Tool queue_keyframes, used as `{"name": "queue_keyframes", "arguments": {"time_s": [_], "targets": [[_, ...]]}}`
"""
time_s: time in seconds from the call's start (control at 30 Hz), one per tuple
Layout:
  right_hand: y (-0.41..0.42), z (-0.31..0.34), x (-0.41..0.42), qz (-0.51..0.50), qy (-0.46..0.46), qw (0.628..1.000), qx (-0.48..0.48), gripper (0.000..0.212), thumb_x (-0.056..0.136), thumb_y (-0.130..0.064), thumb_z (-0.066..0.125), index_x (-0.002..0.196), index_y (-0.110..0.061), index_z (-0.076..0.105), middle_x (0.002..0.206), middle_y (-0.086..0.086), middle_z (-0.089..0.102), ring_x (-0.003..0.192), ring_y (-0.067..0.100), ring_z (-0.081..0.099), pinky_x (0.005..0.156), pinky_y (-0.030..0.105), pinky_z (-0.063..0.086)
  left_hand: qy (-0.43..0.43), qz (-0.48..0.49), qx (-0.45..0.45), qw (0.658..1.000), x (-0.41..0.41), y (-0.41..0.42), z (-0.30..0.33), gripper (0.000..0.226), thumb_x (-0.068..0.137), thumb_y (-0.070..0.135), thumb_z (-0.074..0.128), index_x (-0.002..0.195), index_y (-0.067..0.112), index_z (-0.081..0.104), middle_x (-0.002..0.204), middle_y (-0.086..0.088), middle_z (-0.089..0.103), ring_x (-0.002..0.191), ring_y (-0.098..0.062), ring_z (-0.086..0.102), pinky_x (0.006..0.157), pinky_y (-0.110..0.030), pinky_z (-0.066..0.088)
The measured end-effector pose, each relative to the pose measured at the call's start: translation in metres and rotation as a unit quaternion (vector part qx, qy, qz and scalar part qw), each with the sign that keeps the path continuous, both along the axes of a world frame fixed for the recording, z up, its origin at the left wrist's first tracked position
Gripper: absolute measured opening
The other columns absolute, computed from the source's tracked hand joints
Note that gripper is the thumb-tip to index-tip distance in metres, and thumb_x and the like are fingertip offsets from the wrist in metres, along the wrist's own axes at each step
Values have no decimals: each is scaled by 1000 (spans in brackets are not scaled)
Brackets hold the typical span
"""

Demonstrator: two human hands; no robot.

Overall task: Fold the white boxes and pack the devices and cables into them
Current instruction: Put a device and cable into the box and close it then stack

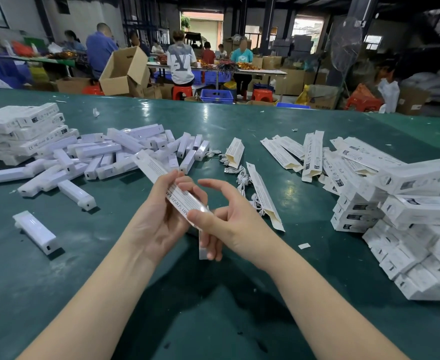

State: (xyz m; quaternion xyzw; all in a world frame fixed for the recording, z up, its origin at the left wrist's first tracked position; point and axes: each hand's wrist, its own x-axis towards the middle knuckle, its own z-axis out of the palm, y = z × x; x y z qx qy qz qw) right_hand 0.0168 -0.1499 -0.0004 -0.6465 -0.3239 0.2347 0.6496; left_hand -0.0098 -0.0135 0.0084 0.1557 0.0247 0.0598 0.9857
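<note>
A wide green table (213, 294) fills the near view, set in a dim warehouse where several seated people (181, 62) are gathered at a long worktable (260, 71) further back, among brown cardboard cartons (124, 71), red stools (181, 92) and blue crates (217, 96); a standing fan (346, 44) is seen at the right. On the left of the green surface a loose heap of white devices (104, 154) is spread, with one device (35, 231) lying apart near the left forearm, and a stack of closed boxes (18, 131) is piled at the far left. White cables (242, 178) are strewn in the middle, just beyond the hands, beside folded open-ended boxes (286, 153) – more packed boxes (408, 224) are heaped at the right edge. Above the table's middle a white box (161, 178) is held slanting, its far end over the device heap: it is gripped by the left hand (161, 219), whose fingers are curled round it, while the right hand (224, 222) presses its thumb on the near end and holds a flap with the lower fingers – the index finger is extended free.
</note>
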Motion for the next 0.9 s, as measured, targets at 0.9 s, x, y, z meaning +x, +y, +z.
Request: {"name": "queue_keyframes", "arguments": {"time_s": [0.9], "targets": [[1,-3,2,2,71,997,17,51,89,-33,69,133,-25,44,62,3,61,41,15,51,41,19,41,26,42,15,999,0,3,1,12,91,13,57,82,9,49,71,3,47,60,-5,46,62,-27,55]]}}
